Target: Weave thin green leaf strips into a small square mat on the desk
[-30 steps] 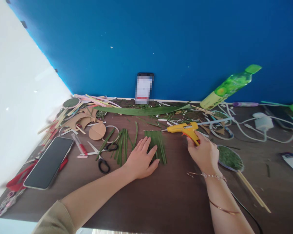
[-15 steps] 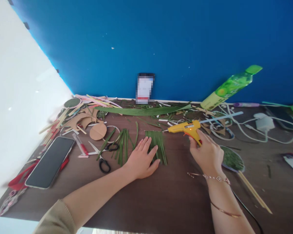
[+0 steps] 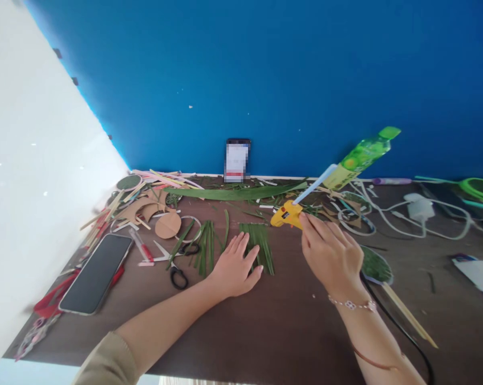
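Note:
My left hand lies flat with fingers spread on a row of green leaf strips on the dark wooden table. My right hand is wrapped round the handle of a yellow glue gun, lifted off the table. Its nozzle points left and down toward the top of the strips, and a pale glue stick juts up from its back. The gun's black cord runs along my right forearm.
Black scissors, loose leaf strips, cardboard cutouts and a phone lie to the left. A long leaf and a propped phone sit at the back. A leaf fan on a stick, green bottle and white charger cables are on the right.
My right hand has lifted the glue gun off the table and tilted it, bringing the nozzle left toward the leaf strips. The left hand stays flat on the strips.

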Demonstrator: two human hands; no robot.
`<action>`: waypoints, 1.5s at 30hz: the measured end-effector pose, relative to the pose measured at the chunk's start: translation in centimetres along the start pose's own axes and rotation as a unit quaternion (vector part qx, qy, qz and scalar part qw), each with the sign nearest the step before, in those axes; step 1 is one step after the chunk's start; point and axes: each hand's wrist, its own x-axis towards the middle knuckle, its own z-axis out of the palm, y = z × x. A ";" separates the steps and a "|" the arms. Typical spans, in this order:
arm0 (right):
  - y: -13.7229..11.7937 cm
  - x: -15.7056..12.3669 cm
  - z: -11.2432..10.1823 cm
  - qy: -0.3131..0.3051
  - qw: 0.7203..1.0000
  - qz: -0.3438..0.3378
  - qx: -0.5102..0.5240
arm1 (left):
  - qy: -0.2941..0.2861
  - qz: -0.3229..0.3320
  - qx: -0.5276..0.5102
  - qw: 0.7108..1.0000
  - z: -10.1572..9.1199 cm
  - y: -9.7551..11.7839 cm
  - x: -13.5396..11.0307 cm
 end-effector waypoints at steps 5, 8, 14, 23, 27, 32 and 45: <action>3.9 -0.9 -1.1 0.034 0.986 0.163 -0.003 | 0.016 -0.002 0.001 1.000 -0.1 0.2 0.1; 6.3 -2.4 -1.3 -0.041 0.949 0.311 0.024 | 0.034 0.015 0.013 0.999 -0.2 0.3 0.1; 7.2 -4.1 0.1 -0.172 0.889 0.417 0.083 | 0.070 0.046 0.021 0.996 -0.1 0.1 -0.1; 6.6 -4.1 0.8 -0.185 0.897 0.402 -0.022 | 0.104 0.040 0.003 0.994 0.0 -0.1 -0.2; 5.4 -0.3 1.2 -0.047 0.970 0.235 0.042 | 0.130 0.042 -0.020 0.990 -0.1 -0.1 0.0; 3.2 5.3 4.6 -0.156 0.978 0.080 0.112 | 0.200 0.042 -0.074 0.976 -0.9 -0.3 0.2; -0.3 5.7 4.1 -0.169 0.965 -0.057 0.193 | 0.234 -0.041 -0.010 0.971 -5.2 -2.4 2.0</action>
